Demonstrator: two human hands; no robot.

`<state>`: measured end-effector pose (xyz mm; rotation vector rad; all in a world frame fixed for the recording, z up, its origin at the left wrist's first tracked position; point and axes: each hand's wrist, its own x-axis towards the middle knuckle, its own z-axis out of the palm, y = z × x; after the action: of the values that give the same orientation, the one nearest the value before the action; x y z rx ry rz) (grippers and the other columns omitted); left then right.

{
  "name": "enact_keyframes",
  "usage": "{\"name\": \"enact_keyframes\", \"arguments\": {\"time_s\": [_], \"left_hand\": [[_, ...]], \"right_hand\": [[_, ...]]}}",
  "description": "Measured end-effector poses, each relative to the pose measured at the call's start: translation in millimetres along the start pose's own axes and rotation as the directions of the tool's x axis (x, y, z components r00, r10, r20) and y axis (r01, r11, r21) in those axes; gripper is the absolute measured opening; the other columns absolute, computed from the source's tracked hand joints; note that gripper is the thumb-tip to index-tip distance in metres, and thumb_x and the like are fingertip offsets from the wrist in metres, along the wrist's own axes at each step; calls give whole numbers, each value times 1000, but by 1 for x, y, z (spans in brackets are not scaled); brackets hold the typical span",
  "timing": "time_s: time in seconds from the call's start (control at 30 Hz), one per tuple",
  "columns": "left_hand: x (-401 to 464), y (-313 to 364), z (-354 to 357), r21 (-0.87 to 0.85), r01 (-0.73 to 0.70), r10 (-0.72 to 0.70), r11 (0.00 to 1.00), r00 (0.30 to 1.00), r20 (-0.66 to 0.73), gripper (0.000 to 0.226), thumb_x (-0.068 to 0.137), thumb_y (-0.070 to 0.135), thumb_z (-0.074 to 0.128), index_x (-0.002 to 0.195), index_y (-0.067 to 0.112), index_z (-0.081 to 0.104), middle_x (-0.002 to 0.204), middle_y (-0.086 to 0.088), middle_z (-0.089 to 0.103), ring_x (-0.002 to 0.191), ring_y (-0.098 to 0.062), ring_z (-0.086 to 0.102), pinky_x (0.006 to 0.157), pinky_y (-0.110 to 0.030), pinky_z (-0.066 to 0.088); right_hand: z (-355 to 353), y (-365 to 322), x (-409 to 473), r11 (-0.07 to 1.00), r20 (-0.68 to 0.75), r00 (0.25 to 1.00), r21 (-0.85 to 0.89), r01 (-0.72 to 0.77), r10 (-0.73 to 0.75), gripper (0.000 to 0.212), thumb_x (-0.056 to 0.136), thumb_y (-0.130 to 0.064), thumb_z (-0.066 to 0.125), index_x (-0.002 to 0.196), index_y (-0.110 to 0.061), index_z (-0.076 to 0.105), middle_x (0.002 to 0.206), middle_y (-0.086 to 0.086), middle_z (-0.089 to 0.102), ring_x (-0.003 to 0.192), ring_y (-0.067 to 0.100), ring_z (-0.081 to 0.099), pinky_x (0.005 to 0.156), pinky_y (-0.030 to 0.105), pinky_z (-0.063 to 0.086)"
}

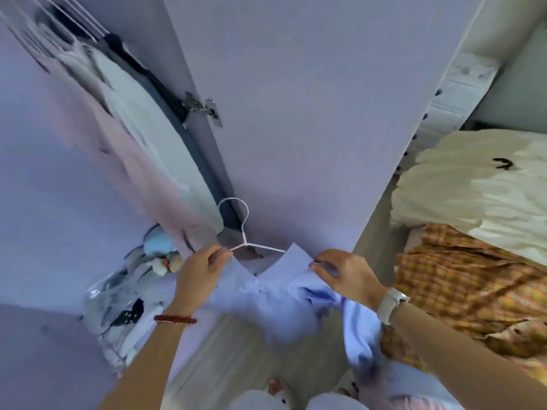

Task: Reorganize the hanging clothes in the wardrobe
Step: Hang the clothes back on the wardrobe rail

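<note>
Left hand (197, 269), right hand (344, 273) grip blue shirt (284, 291) on white hanger (241, 232).

Both forearms are bare from the bottom of the view up to the hands, with no sleeves showing anywhere along them. On the left wrist sits a thin bracelet (175, 319), reddish-brown, looking braided or beaded, though it is too blurred to say which. The right wrist carries a watch (391, 303) with a pale, off-white band and a rounded case of the same light tone; its face is turned away. Low down, two pale rounded shapes (257, 399) look like knees in light clothing, but they are blurred.
</note>
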<state>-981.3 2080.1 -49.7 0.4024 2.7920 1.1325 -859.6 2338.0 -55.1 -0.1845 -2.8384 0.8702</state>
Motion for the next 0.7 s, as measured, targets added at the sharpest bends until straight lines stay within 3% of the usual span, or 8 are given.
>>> {"name": "enact_keyframes", "arguments": {"time_s": [0.1, 0.17, 0.23, 0.33, 0.5, 0.63, 0.7], "left_hand": [[-2, -26, -47, -28, 55, -59, 998, 982, -178, 33, 88, 23, 60, 61, 31, 42, 54, 9, 42, 56, -11, 41, 56, -31, 33], [-1, -37, -80, -51, 24, -38, 998, 951, -307, 21, 88, 19, 60, 70, 22, 50, 60, 11, 46, 61, -17, 46, 59, -30, 36], [2, -45, -114, -28, -24, 10, 999, 908, -418, 10, 89, 14, 59, 79, 9, 59, 69, -2, 55, 68, -29, 52, 66, -37, 42], [10, -55, -160, 14, -12, 18, 1000, 837, -546, 16, 90, 10, 56, 90, -4, 62, 87, -23, 63, 84, -38, 58, 77, -44, 44], [20, -56, -222, 132, 91, 27, 987, 717, -697, 23, 93, 15, 53, 102, -2, 64, 102, -22, 64, 96, -39, 57, 82, -41, 42], [22, -46, -251, 199, 191, 33, 961, 639, -768, 33, 91, 18, 56, 122, 9, 57, 123, -18, 52, 115, -35, 45, 95, -47, 36], [24, -36, -261, 285, 192, 120, 939, 595, -795, 36, 90, 18, 57, 124, 10, 55, 127, -17, 49, 118, -35, 43, 95, -47, 33]], "right_hand": [[23, -48, 28, 993, 72, 992, 68, 99, -104, 12, 85, -23, 63, 83, -13, 70, 81, 6, 70, 76, 28, 63, 69, 33, 47], [31, -82, 47, 979, 91, 980, 110, 169, -179, 14, 86, -23, 62, 82, -11, 69, 78, 7, 69, 73, 28, 61, 67, 31, 45], [33, -117, 67, 958, 112, 960, 162, 236, -256, 15, 87, -21, 60, 82, -9, 68, 77, 6, 69, 68, 26, 58, 65, 29, 45], [32, -165, 95, 916, 103, 930, 238, 322, -353, 11, 88, -16, 58, 85, -9, 66, 77, 7, 67, 64, 21, 52, 64, 24, 40], [33, -230, 138, 854, 34, 878, 252, 455, -478, 19, 94, -17, 47, 94, -4, 61, 85, 13, 67, 77, 33, 60, 72, 41, 47], [39, -260, 167, 831, -82, 867, 252, 495, -492, 18, 93, -14, 48, 90, -2, 61, 79, 14, 67, 71, 33, 60, 65, 38, 44], [43, -273, 182, 832, -122, 883, 298, 468, -453, 19, 93, -14, 49, 88, -1, 62, 75, 11, 66, 67, 30, 58, 62, 34, 42]]}}
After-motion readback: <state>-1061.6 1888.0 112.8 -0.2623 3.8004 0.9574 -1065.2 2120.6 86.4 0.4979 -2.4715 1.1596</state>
